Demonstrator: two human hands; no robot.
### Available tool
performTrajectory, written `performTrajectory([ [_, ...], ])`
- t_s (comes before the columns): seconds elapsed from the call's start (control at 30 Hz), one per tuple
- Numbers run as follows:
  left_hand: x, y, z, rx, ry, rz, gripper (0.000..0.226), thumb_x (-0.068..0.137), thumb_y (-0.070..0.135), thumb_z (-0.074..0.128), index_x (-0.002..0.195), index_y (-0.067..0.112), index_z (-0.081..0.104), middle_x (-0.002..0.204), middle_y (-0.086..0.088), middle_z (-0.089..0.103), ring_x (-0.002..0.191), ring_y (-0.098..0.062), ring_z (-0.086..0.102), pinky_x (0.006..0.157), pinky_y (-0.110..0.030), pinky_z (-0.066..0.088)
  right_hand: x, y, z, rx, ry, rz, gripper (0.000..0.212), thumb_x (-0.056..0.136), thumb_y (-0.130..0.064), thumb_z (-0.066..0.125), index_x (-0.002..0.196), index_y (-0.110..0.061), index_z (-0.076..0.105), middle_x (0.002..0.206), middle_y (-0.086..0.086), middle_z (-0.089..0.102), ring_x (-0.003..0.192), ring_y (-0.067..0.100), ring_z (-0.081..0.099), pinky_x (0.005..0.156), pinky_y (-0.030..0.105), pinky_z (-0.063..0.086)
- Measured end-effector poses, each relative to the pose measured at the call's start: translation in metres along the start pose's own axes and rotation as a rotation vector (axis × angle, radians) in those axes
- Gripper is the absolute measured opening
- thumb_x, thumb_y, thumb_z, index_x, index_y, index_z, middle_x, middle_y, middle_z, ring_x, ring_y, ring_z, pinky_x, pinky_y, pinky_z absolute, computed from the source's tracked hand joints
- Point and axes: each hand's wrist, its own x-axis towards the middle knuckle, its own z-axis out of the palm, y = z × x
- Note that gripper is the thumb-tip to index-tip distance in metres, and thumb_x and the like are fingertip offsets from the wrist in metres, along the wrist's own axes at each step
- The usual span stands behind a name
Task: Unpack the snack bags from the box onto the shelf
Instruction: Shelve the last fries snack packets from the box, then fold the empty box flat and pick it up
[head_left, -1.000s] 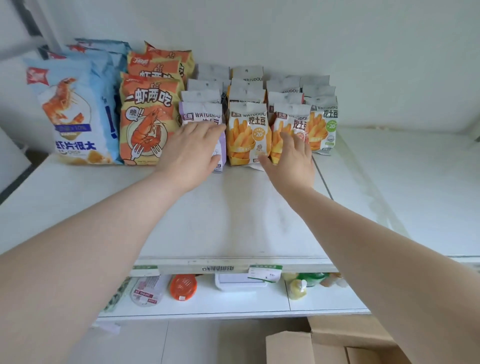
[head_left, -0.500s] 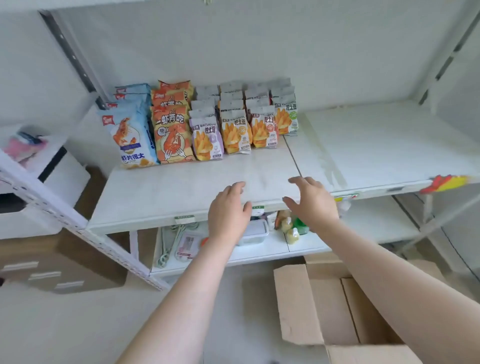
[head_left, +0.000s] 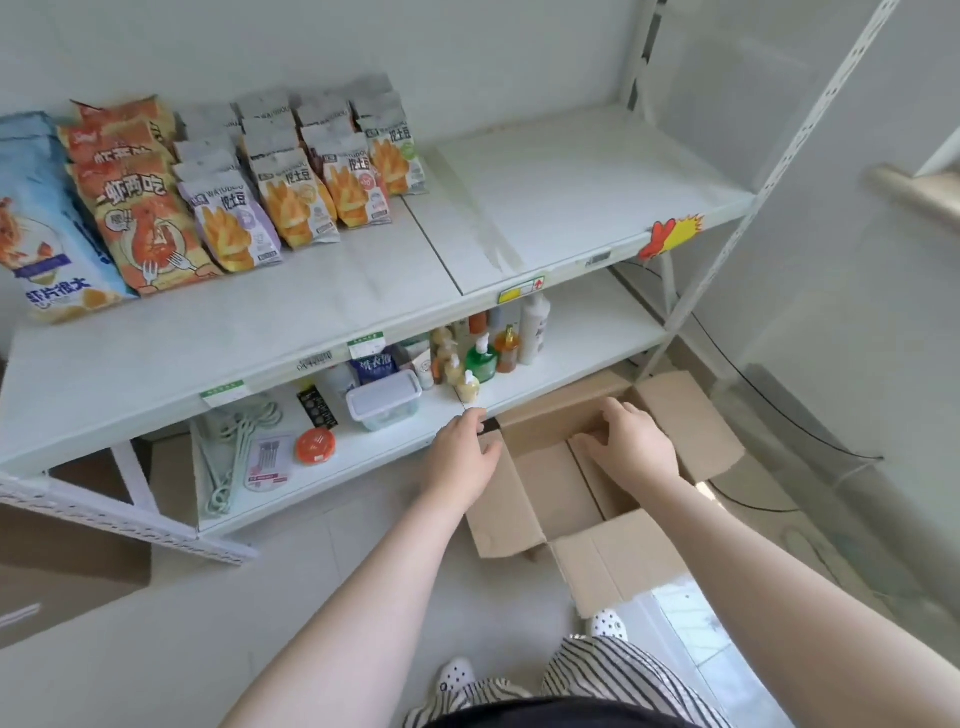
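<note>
An open cardboard box (head_left: 550, 499) lies on the floor below the shelf, flaps spread; its inside shows only bare cardboard. My left hand (head_left: 465, 454) hovers over the box's left edge, fingers relaxed and empty. My right hand (head_left: 631, 441) reaches down into the box, fingers loosely bent, holding nothing that I can see. On the white upper shelf (head_left: 519, 208), rows of snack bags stand at the left: small fries bags (head_left: 293, 197), orange shrimp bags (head_left: 143, 218) and a blue shrimp-chip bag (head_left: 39, 239).
The lower shelf (head_left: 587, 332) holds bottles (head_left: 483, 358), a clear lidded tub (head_left: 384, 400), hangers (head_left: 234, 452) and an orange disc (head_left: 315, 446). A slanted metal upright (head_left: 748, 202) stands right. Another brown box (head_left: 62, 561) sits lower left. My feet and striped trousers are at the bottom.
Both hands left the snack bags on the upper shelf, drew back past its front edge, and dropped down to the box on the floor. The view tilted downward.
</note>
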Motion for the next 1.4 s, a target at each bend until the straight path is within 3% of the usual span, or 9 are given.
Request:
performTrajectory([
  [0.3,0.034,0.038,0.116,-0.198,-0.079,-0.228,0.047,0.090,0.033,0.062,0.133,0.018,0.049,0.123,0.000,0.060,0.110,-0.019,0.057,0.087,-0.029,0.045,0.043,0.129,-0.005,0.070,-0.069,0.095,0.057,0.088,-0.047,0.063,0.137,-0.024,0.048,0.127,0.001,0.057,0.122,0.020,0.052,0.089,0.037,0.050],
  [0.5,0.073,0.065,0.231,-0.378,-0.019,-0.518,0.049,0.090,0.035,0.063,0.132,0.013,0.049,0.127,-0.006,0.059,0.114,-0.021,0.057,0.088,-0.026,0.041,0.128,0.234,0.016,0.090,-0.207,0.146,0.060,0.088,-0.049,0.064,0.138,-0.020,0.048,0.130,0.004,0.057,0.122,0.023,0.052,0.087,0.035,0.047],
  [0.8,0.124,0.007,0.395,-0.415,0.051,-0.802,0.060,0.089,0.038,0.064,0.138,0.007,0.045,0.139,-0.014,0.049,0.127,-0.027,0.047,0.103,-0.030,0.035,0.205,0.309,0.166,0.151,-0.448,0.174,0.066,0.087,-0.051,0.065,0.141,-0.018,0.045,0.136,0.006,0.052,0.123,0.024,0.052,0.084,0.035,0.047],
  [0.97,0.147,-0.070,0.446,-0.305,0.285,-1.003,0.087,0.083,0.049,0.066,0.147,0.004,0.028,0.152,-0.017,0.029,0.140,-0.030,0.030,0.113,-0.037,0.029,0.233,0.307,0.265,0.237,-0.553,0.166,0.072,0.086,-0.055,0.064,0.143,-0.017,0.042,0.137,0.006,0.054,0.119,0.025,0.057,0.092,0.039,0.050],
  [1.07,0.146,-0.125,0.462,-0.245,0.346,-1.242,0.093,0.079,0.064,0.060,0.144,0.003,0.034,0.160,-0.014,0.009,0.147,-0.027,0.011,0.115,-0.040,0.026,0.236,0.273,0.322,0.338,-0.652,0.108,0.072,0.084,-0.059,0.064,0.141,-0.021,0.044,0.133,0.005,0.057,0.113,0.024,0.060,0.093,0.042,0.052],
  [1.13,0.145,-0.146,0.468,-0.385,0.439,-1.396,0.106,0.074,0.063,0.068,0.153,0.019,0.013,0.160,-0.011,-0.004,0.147,-0.031,0.009,0.116,-0.046,0.022,0.236,0.249,0.355,0.373,-0.703,0.074,0.071,0.085,-0.059,0.062,0.141,-0.020,0.044,0.132,0.006,0.058,0.117,0.024,0.058,0.094,0.036,0.049],
  [1.23,0.151,-0.170,0.479,-0.707,0.614,-1.548,0.119,0.071,0.049,0.079,0.151,0.035,-0.007,0.159,-0.010,-0.004,0.143,-0.032,0.022,0.113,-0.049,0.022,0.242,0.218,0.396,0.414,-0.752,0.073,0.072,0.085,-0.059,0.063,0.141,-0.018,0.044,0.123,0.004,0.060,0.116,0.023,0.058,0.090,0.033,0.046],
  [1.33,0.149,-0.192,0.494,-0.832,0.783,-1.477,0.117,0.074,0.041,0.079,0.153,0.023,-0.006,0.161,-0.006,0.004,0.145,-0.026,0.020,0.116,-0.043,0.019,0.248,0.199,0.420,0.404,-0.765,0.048,0.072,0.085,-0.058,0.063,0.142,-0.016,0.044,0.127,0.005,0.058,0.120,0.022,0.055,0.090,0.029,0.042],
  [1.4,0.141,-0.198,0.503,-0.953,0.922,-1.375,0.110,0.075,0.026,0.081,0.153,0.015,0.005,0.156,-0.007,0.025,0.136,-0.025,0.036,0.108,-0.030,0.038,0.249,0.191,0.426,0.388,-0.762,0.027,0.071,0.086,-0.057,0.063,0.141,-0.016,0.045,0.134,0.005,0.056,0.124,0.022,0.052,0.092,0.028,0.040],
])
